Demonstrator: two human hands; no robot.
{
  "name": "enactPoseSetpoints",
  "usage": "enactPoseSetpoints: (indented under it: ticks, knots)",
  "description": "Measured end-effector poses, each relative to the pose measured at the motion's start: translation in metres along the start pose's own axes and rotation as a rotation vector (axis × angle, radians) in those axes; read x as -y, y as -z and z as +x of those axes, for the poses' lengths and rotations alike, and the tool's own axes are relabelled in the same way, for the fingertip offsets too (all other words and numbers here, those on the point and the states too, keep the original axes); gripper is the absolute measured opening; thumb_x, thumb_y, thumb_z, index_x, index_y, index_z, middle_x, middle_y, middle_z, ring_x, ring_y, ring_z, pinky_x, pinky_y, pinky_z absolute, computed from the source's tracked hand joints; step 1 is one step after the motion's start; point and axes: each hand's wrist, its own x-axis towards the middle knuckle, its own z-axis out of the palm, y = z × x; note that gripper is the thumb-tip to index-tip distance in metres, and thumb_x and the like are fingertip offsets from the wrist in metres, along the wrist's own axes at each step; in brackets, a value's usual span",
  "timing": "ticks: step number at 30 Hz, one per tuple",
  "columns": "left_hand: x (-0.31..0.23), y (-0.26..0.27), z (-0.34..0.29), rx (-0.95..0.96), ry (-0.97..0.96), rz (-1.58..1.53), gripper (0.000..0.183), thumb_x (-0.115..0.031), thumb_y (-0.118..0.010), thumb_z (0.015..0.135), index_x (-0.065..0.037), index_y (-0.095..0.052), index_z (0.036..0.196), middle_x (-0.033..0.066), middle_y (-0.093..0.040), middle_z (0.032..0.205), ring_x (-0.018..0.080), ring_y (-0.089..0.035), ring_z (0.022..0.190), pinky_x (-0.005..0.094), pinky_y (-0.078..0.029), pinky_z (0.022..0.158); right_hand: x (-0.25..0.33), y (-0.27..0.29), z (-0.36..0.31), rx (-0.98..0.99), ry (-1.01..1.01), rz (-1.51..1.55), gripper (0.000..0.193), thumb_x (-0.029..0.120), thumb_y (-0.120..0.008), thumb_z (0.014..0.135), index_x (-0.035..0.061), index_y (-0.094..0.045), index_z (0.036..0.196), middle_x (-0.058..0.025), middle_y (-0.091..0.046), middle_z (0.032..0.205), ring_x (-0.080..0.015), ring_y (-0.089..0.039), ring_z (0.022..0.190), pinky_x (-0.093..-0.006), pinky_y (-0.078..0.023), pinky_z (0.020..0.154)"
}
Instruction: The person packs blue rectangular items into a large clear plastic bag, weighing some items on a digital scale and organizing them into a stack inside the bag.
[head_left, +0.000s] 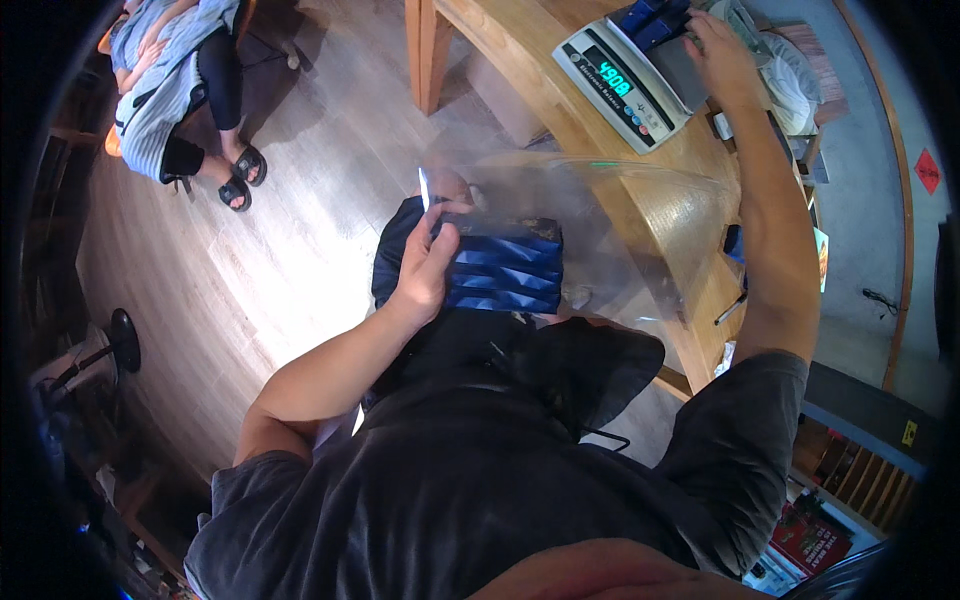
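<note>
My left hand (428, 262) grips the edge of a large clear plastic bag (660, 215), thumb on top. The bag spreads out to the right, toward the table. Several shiny dark-blue packets (505, 275) lie stacked beside my left hand, above my lap; part of the stack shows through the film. I cannot tell whether they are inside the bag. My right hand (718, 55) reaches over the digital scale (620, 90), fingers apart, at the side of more dark-blue packets (655, 22) lying on its pan. The scale's green display is lit.
The scale stands on a curved wooden table (520, 50). Crumpled plastic bags (790, 85) lie beyond my right hand, and a pen (732, 308) is at the table's right edge. A seated person (185, 90) is at the far left. A black fan-like object (122, 340) stands at left.
</note>
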Motion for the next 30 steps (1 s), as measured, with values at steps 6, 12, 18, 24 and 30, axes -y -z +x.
enactPoseSetpoints:
  ticks: [6, 12, 18, 24, 30]
  knots:
    - [-0.001, 0.000, 0.002, 0.044, 0.029, 0.019, 0.042, -0.038, -0.051, 0.100, -0.002, -0.051, 0.123, -0.0010, -0.052, 0.093, 0.0064, -0.045, 0.085, 0.0206, -0.034, 0.081, -0.009, 0.014, -0.005, 0.206, 0.079, -0.095, 0.023, 0.010, -0.066, 0.084, 0.0084, -0.057, 0.105, -0.0112, -0.065, 0.102, -0.0334, -0.061, 0.100, -0.0421, -0.051, 0.084]
    - [0.011, 0.008, 0.009, 0.111, -0.092, 0.101, 0.055, -0.052, -0.040, 0.102, -0.001, -0.053, 0.120, 0.0051, -0.054, 0.111, 0.0154, -0.049, 0.109, 0.0290, -0.035, 0.100, -0.003, 0.041, -0.032, 0.154, 0.051, -0.092, 0.024, 0.011, -0.066, 0.084, 0.0080, -0.057, 0.105, -0.0138, -0.065, 0.097, -0.0355, -0.061, 0.095, -0.0427, -0.050, 0.080]
    - [0.001, -0.006, 0.000, 0.184, 0.046, -0.014, 0.058, -0.055, -0.037, 0.102, -0.002, -0.054, 0.121, 0.0063, -0.056, 0.118, 0.0150, -0.051, 0.109, 0.0297, -0.037, 0.099, 0.025, 0.132, -0.115, -0.260, -0.644, 0.103, 0.025, 0.017, -0.066, 0.091, 0.0061, -0.057, 0.112, -0.0105, -0.067, 0.088, -0.0246, -0.067, 0.077, -0.0349, -0.053, 0.072]
    - [0.013, 0.004, 0.001, 0.198, 0.182, -0.191, 0.058, -0.058, -0.049, 0.096, -0.008, -0.049, 0.126, 0.0058, -0.055, 0.118, 0.0184, -0.053, 0.110, 0.0354, -0.043, 0.098, 0.091, 0.241, -0.255, -0.561, -1.174, 1.099, 0.016, 0.012, -0.057, 0.098, 0.0002, -0.057, 0.109, -0.0076, -0.065, 0.086, -0.0166, -0.065, 0.071, -0.0272, -0.054, 0.068]
    - [0.000, -0.016, -0.014, 0.361, 0.229, -0.123, 0.059, -0.060, -0.049, 0.095, -0.007, -0.054, 0.121, 0.0101, -0.060, 0.111, 0.0208, -0.060, 0.103, 0.0375, -0.050, 0.092, 0.215, 0.313, -0.329, -0.739, -1.418, 1.221, 0.010, 0.014, -0.058, 0.097, 0.0058, -0.060, 0.090, -0.0087, -0.068, 0.076, -0.0156, -0.067, 0.060, -0.0272, -0.057, 0.057]
